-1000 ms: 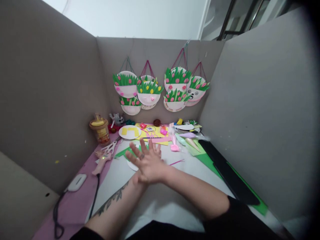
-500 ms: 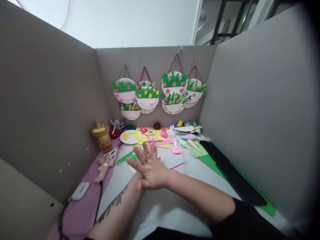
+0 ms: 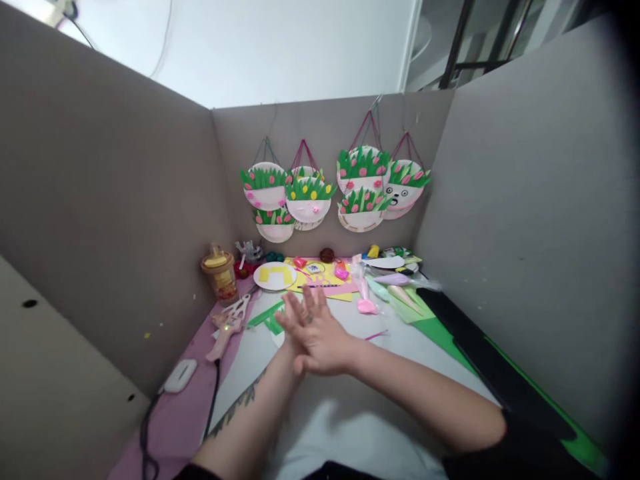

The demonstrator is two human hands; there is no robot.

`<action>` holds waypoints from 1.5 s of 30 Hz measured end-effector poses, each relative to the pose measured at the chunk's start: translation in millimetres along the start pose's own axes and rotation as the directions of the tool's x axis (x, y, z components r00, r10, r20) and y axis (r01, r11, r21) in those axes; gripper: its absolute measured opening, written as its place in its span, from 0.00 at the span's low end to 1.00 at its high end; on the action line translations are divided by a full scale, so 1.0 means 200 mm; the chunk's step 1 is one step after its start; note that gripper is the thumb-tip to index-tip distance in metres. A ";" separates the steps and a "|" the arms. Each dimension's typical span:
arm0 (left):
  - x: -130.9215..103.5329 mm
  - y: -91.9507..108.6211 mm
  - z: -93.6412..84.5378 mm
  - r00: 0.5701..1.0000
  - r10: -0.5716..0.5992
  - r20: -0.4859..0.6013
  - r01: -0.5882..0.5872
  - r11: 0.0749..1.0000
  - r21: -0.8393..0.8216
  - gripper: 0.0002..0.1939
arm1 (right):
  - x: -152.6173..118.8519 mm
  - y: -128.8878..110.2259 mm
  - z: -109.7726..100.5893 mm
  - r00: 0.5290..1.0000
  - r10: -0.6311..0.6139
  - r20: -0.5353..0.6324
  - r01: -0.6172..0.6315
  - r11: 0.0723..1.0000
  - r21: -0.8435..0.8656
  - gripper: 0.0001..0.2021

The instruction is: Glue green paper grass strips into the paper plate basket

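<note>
Basically both hands flat, palms pressed together mid-worktop, right hand (image 3: 320, 340) over left hand (image 3: 295, 320), gripping nothing. Nearest: green paper strips (image 3: 267, 319) just left of fingertips; light, floppy, tear-prone, pinch by an edge.

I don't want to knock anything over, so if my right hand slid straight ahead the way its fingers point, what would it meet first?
Probably the green paper strips just beyond the fingertips of your right hand, then the paper plate with a yellow shape. Depth is hard to judge here.
</note>
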State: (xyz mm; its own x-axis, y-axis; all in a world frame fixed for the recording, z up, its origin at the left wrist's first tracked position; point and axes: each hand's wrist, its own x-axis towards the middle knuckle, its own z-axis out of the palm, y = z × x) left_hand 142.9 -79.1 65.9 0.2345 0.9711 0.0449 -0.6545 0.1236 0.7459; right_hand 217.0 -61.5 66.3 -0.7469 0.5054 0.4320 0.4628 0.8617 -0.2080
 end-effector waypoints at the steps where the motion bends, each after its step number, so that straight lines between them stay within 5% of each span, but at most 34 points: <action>1: 0.00 -0.01 -0.01 1.000 0.021 -0.014 -0.021 1.000 0.002 0.26 | 0.00 0.00 0.01 1.000 -0.004 -0.007 0.003 0.995 -0.099 0.41; 4: 0.02 -0.03 -0.03 0.998 0.058 -0.001 -0.058 0.997 -0.050 0.27 | -0.01 0.01 0.03 0.979 0.161 -0.125 -0.189 0.944 -0.271 0.45; 9: 0.04 -0.05 -0.04 0.980 0.178 -0.090 -0.187 0.976 -0.108 0.31 | 0.00 0.03 0.05 0.999 0.025 -0.032 -0.033 0.949 -0.313 0.43; 12: 0.03 -0.04 -0.05 0.998 0.042 -0.040 -0.048 0.989 -0.141 0.32 | 0.01 0.02 0.05 0.968 0.211 -0.136 -0.244 0.916 -0.318 0.45; 17: 0.01 -0.07 -0.06 0.999 -0.043 -0.006 0.041 0.975 -0.220 0.33 | 0.05 0.05 0.06 0.986 0.123 -0.115 -0.149 0.955 -0.255 0.43; 19: 0.00 -0.10 -0.07 0.990 -0.131 0.055 0.142 0.950 -0.278 0.34 | 0.09 0.12 0.03 0.936 0.282 -0.210 -0.322 0.927 -0.192 0.39; 22: 0.02 -0.12 -0.11 0.965 -0.247 0.087 0.261 0.878 -0.402 0.38 | 0.11 0.26 -0.04 0.885 0.397 -0.242 -0.419 0.907 -0.044 0.38; 25: 0.06 -0.12 -0.15 0.959 -0.284 0.024 0.258 0.829 -0.496 0.38 | 0.04 0.33 -0.10 0.868 0.395 -0.300 -0.380 0.918 0.110 0.33; 27: 0.07 -0.12 -0.16 0.957 -0.290 0.013 0.256 0.824 -0.506 0.37 | -0.06 0.31 -0.10 0.898 0.314 -0.307 -0.284 0.949 0.137 0.29; 32: 0.05 -0.12 -0.12 0.960 -0.272 0.065 0.274 0.866 -0.417 0.36 | -0.31 0.17 0.01 0.886 0.343 -0.312 -0.370 0.929 -0.029 0.19; 37: 0.01 -0.12 -0.10 0.964 -0.264 0.035 0.264 0.932 -0.247 0.30 | -0.35 0.11 0.06 0.849 0.378 -0.371 -0.395 0.918 0.031 0.10; 45: 0.00 -0.10 -0.17 0.972 -0.219 0.090 0.180 0.931 0.319 0.13 | -0.39 0.14 0.02 0.777 0.377 -0.504 -0.400 0.914 0.068 0.09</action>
State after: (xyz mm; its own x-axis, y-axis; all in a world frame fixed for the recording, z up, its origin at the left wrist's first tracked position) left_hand 131.3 -74.7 28.9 0.4360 0.8980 -0.0600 -0.3378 0.2251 0.9139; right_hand 287.1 -76.5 23.0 -0.1649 0.6954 0.6995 0.6897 0.5883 -0.4223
